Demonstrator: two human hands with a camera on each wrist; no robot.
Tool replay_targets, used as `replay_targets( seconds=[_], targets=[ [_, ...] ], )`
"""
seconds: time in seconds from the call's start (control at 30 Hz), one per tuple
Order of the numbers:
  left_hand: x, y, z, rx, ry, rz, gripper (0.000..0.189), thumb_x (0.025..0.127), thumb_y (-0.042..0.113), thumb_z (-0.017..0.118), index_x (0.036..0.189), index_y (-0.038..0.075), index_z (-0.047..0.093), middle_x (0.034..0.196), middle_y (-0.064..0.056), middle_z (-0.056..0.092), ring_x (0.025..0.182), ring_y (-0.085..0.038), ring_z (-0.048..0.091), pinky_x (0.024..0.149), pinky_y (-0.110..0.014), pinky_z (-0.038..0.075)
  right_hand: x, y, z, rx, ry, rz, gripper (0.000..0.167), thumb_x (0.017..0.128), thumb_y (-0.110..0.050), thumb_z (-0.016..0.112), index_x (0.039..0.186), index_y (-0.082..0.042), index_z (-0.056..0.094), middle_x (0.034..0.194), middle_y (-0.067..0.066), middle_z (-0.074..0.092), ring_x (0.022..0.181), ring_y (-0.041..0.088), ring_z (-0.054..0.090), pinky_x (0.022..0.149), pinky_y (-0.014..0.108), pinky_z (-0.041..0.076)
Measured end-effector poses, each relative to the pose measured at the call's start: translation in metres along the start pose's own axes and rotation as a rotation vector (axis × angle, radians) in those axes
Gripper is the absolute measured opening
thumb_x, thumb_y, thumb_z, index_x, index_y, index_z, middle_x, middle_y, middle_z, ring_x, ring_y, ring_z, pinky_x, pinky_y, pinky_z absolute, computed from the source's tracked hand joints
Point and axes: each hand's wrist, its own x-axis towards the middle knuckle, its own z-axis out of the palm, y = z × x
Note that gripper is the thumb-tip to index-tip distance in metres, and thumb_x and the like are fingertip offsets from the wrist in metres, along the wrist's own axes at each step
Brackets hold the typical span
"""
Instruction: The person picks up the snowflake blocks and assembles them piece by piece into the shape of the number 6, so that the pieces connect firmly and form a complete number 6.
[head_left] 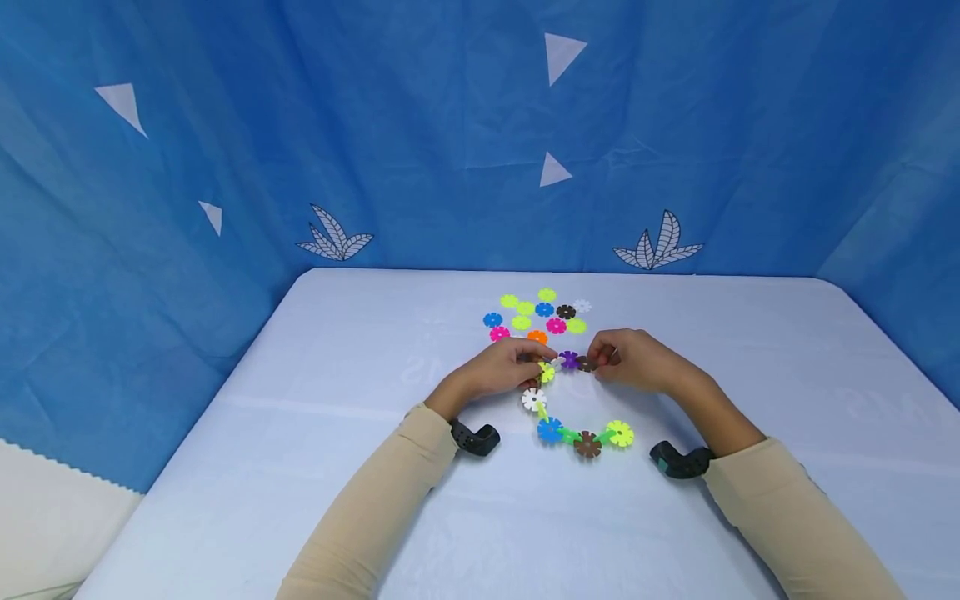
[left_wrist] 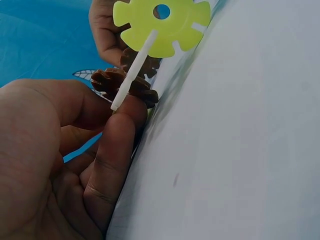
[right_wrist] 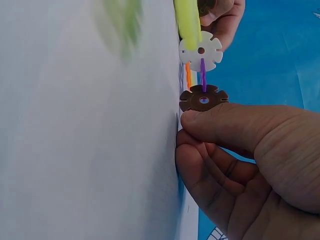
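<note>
A curved chain of slotted, flower-shaped plastic discs (head_left: pixel 550 431) lies in a C on the table. My left hand (head_left: pixel 504 367) grips its upper left part; in the left wrist view the thumb and fingertips pinch where a brown disc (left_wrist: pixel 106 81) meets an edge-on white disc (left_wrist: pixel 132 70). A yellow-green disc (left_wrist: pixel 145 25) stands slotted onto that white one. My right hand (head_left: pixel 633 358) pinches the brown disc (right_wrist: pixel 204 100) at the chain's upper end between thumb and fingers. It joins a purple disc (right_wrist: pixel 203 75), then a white disc (right_wrist: pixel 212 50).
Loose discs lie behind the hands, among them pink (head_left: pixel 557 326), blue (head_left: pixel 492 320), black (head_left: pixel 566 312) and orange (head_left: pixel 537 337) ones. The chain's other end is a yellow-green disc (head_left: pixel 619 433). A blue curtain (head_left: pixel 465 125) hangs behind the white table (head_left: pixel 315 367).
</note>
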Motion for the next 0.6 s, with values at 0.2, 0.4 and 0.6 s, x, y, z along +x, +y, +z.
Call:
replay_targets(
  seconds=[0.2, 0.4, 0.6],
  targets=[
    [0.001, 0.0, 0.001, -0.021, -0.006, 0.002, 0.029, 0.101, 0.007, 0.058, 0.127, 0.012, 0.071, 0.095, -0.004, 0.065, 0.078, -0.017, 0.058, 0.08, -0.029, 0.048, -0.001, 0.0, -0.001, -0.007, -0.007, 0.001, 0.019, 0.088, -0.001, 0.076, 0.104, -0.006, 0.067, 0.089, 0.004, 0.062, 0.088, 0.024, 0.056, 0.076, 0.033, 0.052],
    [0.001, 0.0, 0.0, -0.056, -0.037, -0.016, 0.035, 0.099, 0.006, 0.054, 0.132, 0.01, 0.065, 0.084, -0.008, 0.06, 0.073, -0.021, 0.06, 0.08, -0.032, 0.052, -0.003, 0.0, -0.006, -0.016, -0.023, 0.017, 0.02, 0.088, -0.003, 0.077, 0.106, -0.006, 0.067, 0.088, 0.005, 0.061, 0.085, 0.024, 0.055, 0.074, 0.033, 0.051],
    [0.002, 0.001, 0.001, 0.023, -0.022, -0.046, 0.036, 0.1, 0.023, 0.055, 0.135, 0.018, 0.065, 0.077, -0.006, 0.057, 0.069, -0.022, 0.062, 0.077, -0.034, 0.052, -0.001, 0.003, -0.012, -0.012, 0.002, 0.04, 0.015, 0.094, -0.008, 0.071, 0.108, -0.005, 0.066, 0.088, 0.005, 0.061, 0.081, 0.023, 0.056, 0.07, 0.033, 0.051]
  ],
)
